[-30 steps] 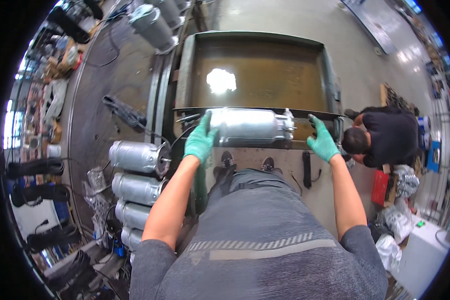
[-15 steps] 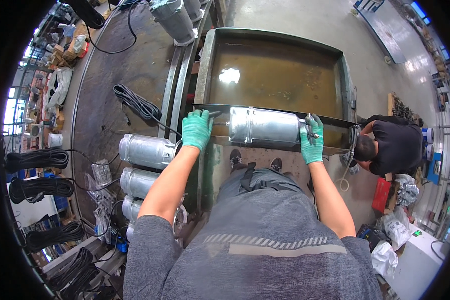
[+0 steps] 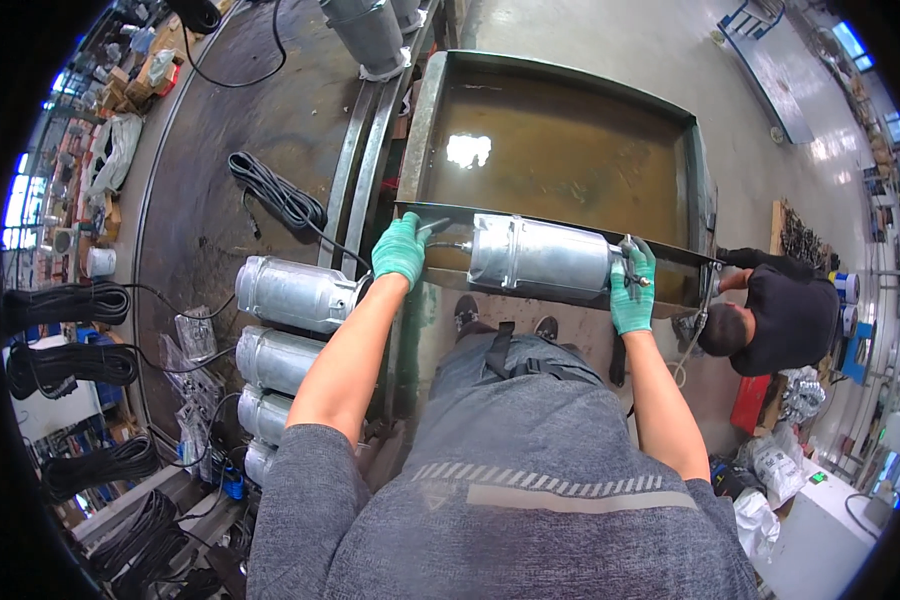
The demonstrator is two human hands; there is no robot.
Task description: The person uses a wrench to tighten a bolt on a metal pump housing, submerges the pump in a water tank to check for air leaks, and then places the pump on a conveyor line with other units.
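A silver cylindrical motor (image 3: 540,255) lies sideways across the near end of a water-filled metal tank (image 3: 422,125), along a dark metal edge. At its right end my right hand (image 3: 632,288), in a green glove, is closed around the end with small metal fittings. From the motor's left end a short length of dark cable (image 3: 452,245) runs to my left hand (image 3: 400,250). That hand, also gloved in green, is closed around the cable at the tank's left corner; its palm side is hidden. A black cable coil (image 3: 275,195) lies on the bench, its lead passing behind my left hand.
Several similar silver motors (image 3: 288,293) line the near edge of the dark metal bench (image 3: 210,130), trailing black cable coils (image 3: 70,305). More motors (image 3: 368,35) stand upright at the far end. To the right a person (image 3: 785,315) in dark clothing bends beside the tank.
My view has shifted slightly. Both hands keep their places on the motor and cable, with the motor showing a little farther right. The person at right has moved slightly.
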